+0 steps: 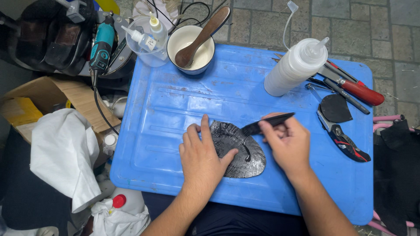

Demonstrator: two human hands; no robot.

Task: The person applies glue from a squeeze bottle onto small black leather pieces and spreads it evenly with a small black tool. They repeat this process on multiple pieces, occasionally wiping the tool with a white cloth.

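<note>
Two hands on blue tray point(175, 105) | paved stone floor point(350, 22)

At the far right of the blue tabletop point(175, 144) a translucent white squeeze bottle point(294, 67) with a cone nozzle lies tilted. Past the tabletop's far left corner, two small dropper bottles point(148, 35) with white labels stand in a clear cup. An open brown cardboard box point(52, 94) sits to the left, a yellow package point(19, 111) inside. A white plastic bottle with a red cap point(124, 203) stands at the near left.
</note>
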